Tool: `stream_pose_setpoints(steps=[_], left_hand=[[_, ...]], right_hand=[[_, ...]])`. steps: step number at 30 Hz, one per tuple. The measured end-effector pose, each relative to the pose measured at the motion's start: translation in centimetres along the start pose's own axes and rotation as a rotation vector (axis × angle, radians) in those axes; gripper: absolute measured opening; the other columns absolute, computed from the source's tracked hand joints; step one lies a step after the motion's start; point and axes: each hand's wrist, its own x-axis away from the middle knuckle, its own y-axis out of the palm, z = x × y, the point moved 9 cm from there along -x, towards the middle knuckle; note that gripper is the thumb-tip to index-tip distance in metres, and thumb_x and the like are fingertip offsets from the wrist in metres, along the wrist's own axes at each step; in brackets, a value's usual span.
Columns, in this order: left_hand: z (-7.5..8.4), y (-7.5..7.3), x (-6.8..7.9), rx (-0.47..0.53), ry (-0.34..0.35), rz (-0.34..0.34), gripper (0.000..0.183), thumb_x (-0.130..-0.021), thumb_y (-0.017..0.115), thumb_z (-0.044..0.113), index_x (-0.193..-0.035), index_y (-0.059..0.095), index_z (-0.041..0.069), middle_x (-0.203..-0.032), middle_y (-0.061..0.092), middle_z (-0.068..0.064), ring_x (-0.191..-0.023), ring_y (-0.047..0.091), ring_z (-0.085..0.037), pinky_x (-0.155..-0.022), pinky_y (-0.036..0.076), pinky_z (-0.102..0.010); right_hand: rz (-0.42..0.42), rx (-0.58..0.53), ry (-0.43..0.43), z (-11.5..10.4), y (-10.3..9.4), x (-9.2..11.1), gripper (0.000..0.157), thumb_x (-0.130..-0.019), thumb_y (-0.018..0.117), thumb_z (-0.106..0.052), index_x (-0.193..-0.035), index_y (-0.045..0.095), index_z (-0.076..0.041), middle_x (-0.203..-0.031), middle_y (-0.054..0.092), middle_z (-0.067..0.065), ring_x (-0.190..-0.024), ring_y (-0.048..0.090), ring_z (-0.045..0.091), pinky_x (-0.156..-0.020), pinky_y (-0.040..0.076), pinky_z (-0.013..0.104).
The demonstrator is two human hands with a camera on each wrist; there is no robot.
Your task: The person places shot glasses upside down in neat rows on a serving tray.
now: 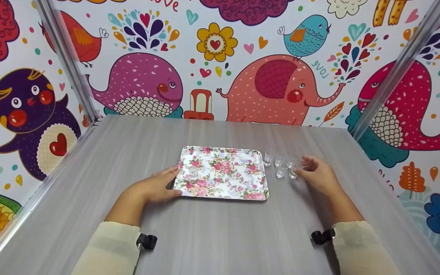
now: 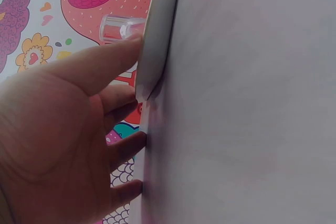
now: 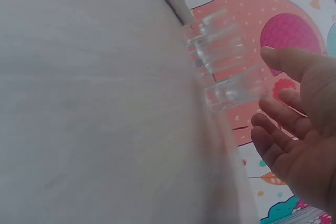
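A white tray with pink roses [image 1: 224,183] lies on the table. On its left part stands one small clear glass [image 1: 193,174], also visible behind the rim in the left wrist view. My left hand [image 1: 159,186] is at the tray's left edge, its fairly straight fingers and thumb touching the rim near the front corner. Several similar small clear glasses [image 1: 280,172] are grouped beside the tray's right edge. Close to the nearest right-hand glass [image 3: 231,90] is my right hand [image 1: 319,175], thumb and fingers spread apart with nothing between them.
The grey wood-grain table [image 1: 220,236] extends around the tray on all sides. Behind it rises a wall [image 1: 204,88] printed with cartoon animals, and metal posts [image 1: 380,88] stand at the back corners. Each sleeve has a small black wrist camera [image 1: 147,241].
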Motion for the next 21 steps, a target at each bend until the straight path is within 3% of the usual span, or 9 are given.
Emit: stream_pose_setpoints(steps=[3,9,15,21], left_hand=[[0.0,0.0,0.0,0.002,0.003,0.000,0.087,-0.103,0.068,0.043,-0.170,0.026,0.007,-0.181,0.020,-0.012,-0.165,0.018,-0.048,-0.133,0.018,-0.068],[0.2,0.0,-0.1,-0.011,0.021,-0.003,0.088,-0.103,0.068,0.043,-0.170,0.026,0.005,-0.180,0.020,-0.013,-0.165,0.018,-0.048,-0.133,0.019,-0.067],[-0.1,0.0,-0.2,-0.014,0.002,-0.012,0.089,-0.103,0.068,0.045,-0.171,0.025,0.008,-0.181,0.019,-0.011,-0.166,0.017,-0.047,-0.133,0.019,-0.068],[-0.2,0.2,-0.3,-0.022,-0.013,-0.016,0.090,-0.102,0.068,0.047,-0.171,0.025,0.010,-0.181,0.019,-0.010,-0.166,0.017,-0.047,-0.132,0.019,-0.069]], right_hand=[[-0.008,0.032,-0.009,0.7,0.5,-0.4,0.080,-0.096,0.079,-0.051,-0.157,0.051,-0.009,-0.146,0.063,0.017,-0.130,0.061,0.031,-0.113,0.055,0.042],[-0.043,0.082,-0.010,1.4,1.5,-0.7,0.072,-0.095,0.080,-0.049,-0.149,0.059,-0.008,-0.138,0.068,0.019,-0.122,0.063,0.031,-0.102,0.056,0.038],[0.008,0.152,-0.101,0.9,1.8,-0.9,0.051,-0.098,0.079,-0.032,-0.139,0.068,-0.003,-0.121,0.073,0.019,-0.103,0.064,0.025,-0.082,0.053,0.027],[0.037,0.185,-0.128,0.7,1.9,-1.0,0.049,-0.097,0.078,-0.030,-0.136,0.070,-0.001,-0.116,0.073,0.017,-0.101,0.062,0.026,-0.081,0.051,0.027]])
